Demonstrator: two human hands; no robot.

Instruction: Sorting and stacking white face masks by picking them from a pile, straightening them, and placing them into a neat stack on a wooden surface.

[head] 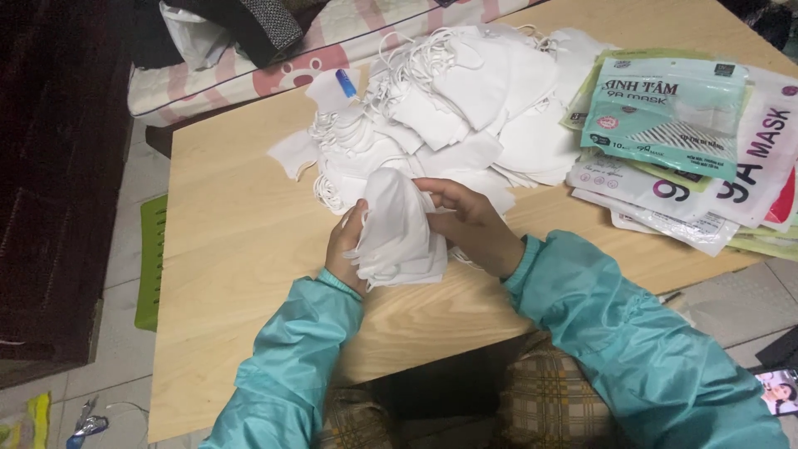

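Both hands clamped on a stack of white face masks

Left hand [345, 249] grips at 9 o'clock, right hand [470, 223] at 3; the stack [397, 229] stands long-axis upright above the worktop [241, 249].

Left hand [345, 245] and right hand [470, 220] curled closed, facing inward, teal-sleeved forearms converging

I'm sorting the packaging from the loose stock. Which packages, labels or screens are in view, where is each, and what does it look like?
Top packet: table's right end, flat rectangular pouch, mint green and white.
Packets beneath: fanned flat pouches, white with dark and pink print, one red edge.
Phone screen: bottom right corner on the floor, lit, small picture showing.
Blue tag: small, on the loose white masks.
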